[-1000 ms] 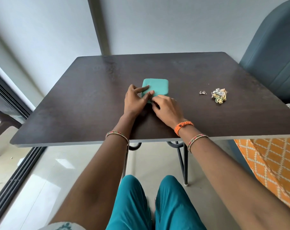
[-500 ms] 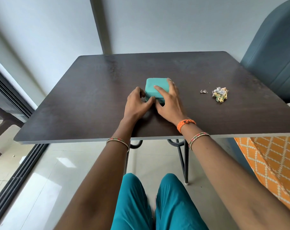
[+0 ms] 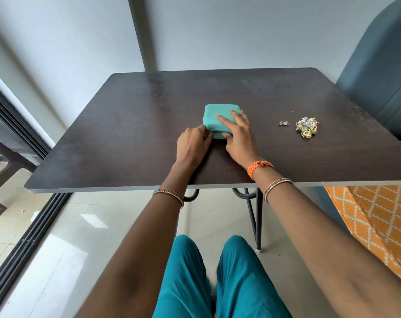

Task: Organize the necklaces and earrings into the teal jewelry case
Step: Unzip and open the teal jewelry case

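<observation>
A small square teal jewelry case [image 3: 217, 112] lies closed at the middle of the dark table [image 3: 126, 134]. My right hand [image 3: 239, 136] rests flat on its lid, fingers spread, thumb against the front wall. My left hand [image 3: 192, 145] is at the case's front left corner, its fingertips pinched on the small metal zipper pull [image 3: 211, 133]. To the right lie a tangled heap of gold and silver necklaces [image 3: 307, 127] and a pair of small silver earrings [image 3: 284, 123], both apart from my hands.
A blue-grey padded chair [image 3: 383, 83] stands behind the table's right side. An orange patterned cloth [image 3: 376, 216] hangs at the lower right. A sliding door track [image 3: 22, 244] runs along the floor on the left. My knees are under the table's near edge.
My right hand has moved from the case's front edge up onto its lid. My left hand shifted from the lid to the front left corner and pinched the zipper pull.
</observation>
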